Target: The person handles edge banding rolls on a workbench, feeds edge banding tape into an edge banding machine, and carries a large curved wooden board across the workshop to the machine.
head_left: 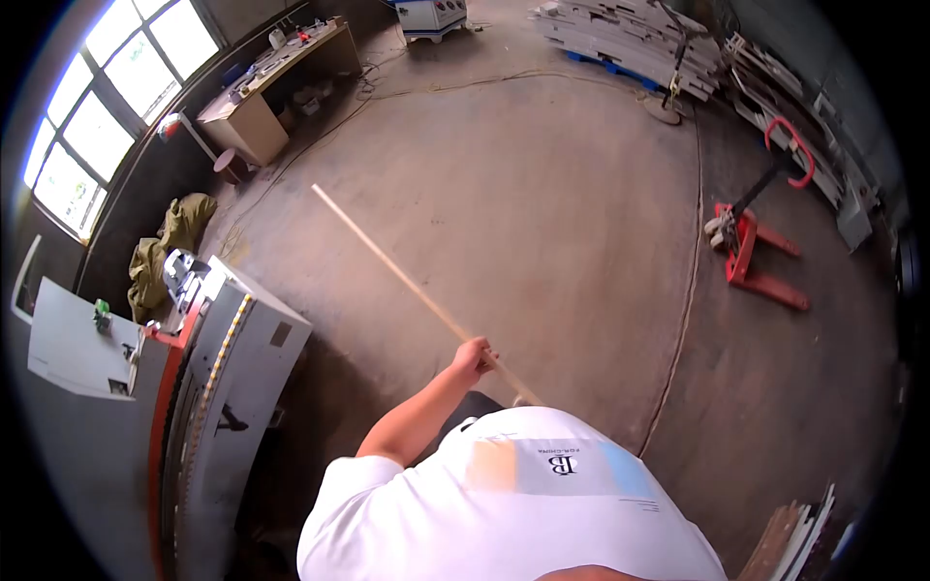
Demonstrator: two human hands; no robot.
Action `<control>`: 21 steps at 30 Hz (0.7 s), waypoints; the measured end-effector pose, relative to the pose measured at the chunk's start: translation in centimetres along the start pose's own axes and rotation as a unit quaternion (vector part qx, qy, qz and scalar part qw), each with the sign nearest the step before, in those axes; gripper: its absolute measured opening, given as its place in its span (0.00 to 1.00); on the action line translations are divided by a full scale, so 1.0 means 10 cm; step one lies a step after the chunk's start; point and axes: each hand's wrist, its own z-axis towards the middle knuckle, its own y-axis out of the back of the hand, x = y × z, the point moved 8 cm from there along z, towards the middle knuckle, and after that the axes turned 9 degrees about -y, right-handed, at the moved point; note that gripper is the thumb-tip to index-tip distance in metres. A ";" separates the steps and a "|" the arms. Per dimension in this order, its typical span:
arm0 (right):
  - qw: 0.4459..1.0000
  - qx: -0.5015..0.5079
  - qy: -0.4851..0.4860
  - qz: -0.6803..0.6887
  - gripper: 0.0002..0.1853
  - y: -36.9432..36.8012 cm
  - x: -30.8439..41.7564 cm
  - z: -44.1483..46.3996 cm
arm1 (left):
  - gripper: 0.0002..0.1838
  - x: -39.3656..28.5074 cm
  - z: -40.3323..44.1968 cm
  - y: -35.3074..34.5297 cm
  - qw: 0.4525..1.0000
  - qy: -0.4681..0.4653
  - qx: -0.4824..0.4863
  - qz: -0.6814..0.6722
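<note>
My left hand (473,359) is closed round a long, thin wooden strip (392,266), in front of my white shirt. From my hand the strip slants forward and to the left, its far end over the concrete floor. Its near end passes behind the front of my shirt, where it is hidden. My right hand does not show; my body covers that side.
An edge-banding-like machine (254,334) stands close on my left. A red pallet jack (744,254) is at right. Stacked boards (630,39) and a desk (254,116) stand farther off. Cables cross the floor; more strips (790,542) lie at lower right.
</note>
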 end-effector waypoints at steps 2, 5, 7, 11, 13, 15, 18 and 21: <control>1.000 -0.003 0.009 -0.014 0.26 0.58 0.54 0.21 | 0.10 -0.45 0.34 -0.13 0.999 0.002 -0.023 -0.022; 0.999 -0.011 0.019 -0.033 0.26 1.44 1.45 0.60 | 0.12 -1.05 0.92 -0.28 0.997 0.000 -0.046 -0.066; 0.999 -0.013 0.023 -0.033 0.27 1.90 2.07 0.95 | 0.13 -1.34 1.47 -0.31 0.995 0.013 -0.056 -0.086; 0.999 -0.010 0.022 -0.029 0.27 2.81 3.31 1.67 | 0.13 -2.23 2.68 -0.26 0.990 0.022 -0.091 -0.106; 0.999 -0.002 0.013 -0.038 0.27 3.22 3.76 1.98 | 0.13 -2.61 3.46 -0.30 0.985 0.029 -0.077 -0.152; 0.999 0.009 0.006 -0.030 0.27 3.70 4.27 2.22 | 0.12 -3.35 3.81 -0.39 0.984 0.061 -0.117 -0.120; 0.999 0.044 0.002 -0.019 0.27 4.37 4.98 2.57 | 0.11 -4.05 4.43 -0.52 0.983 0.058 -0.117 -0.129; 0.997 0.079 0.011 -0.009 0.27 4.99 5.76 3.29 | 0.10 -4.68 5.05 -0.73 0.978 0.032 -0.129 -0.160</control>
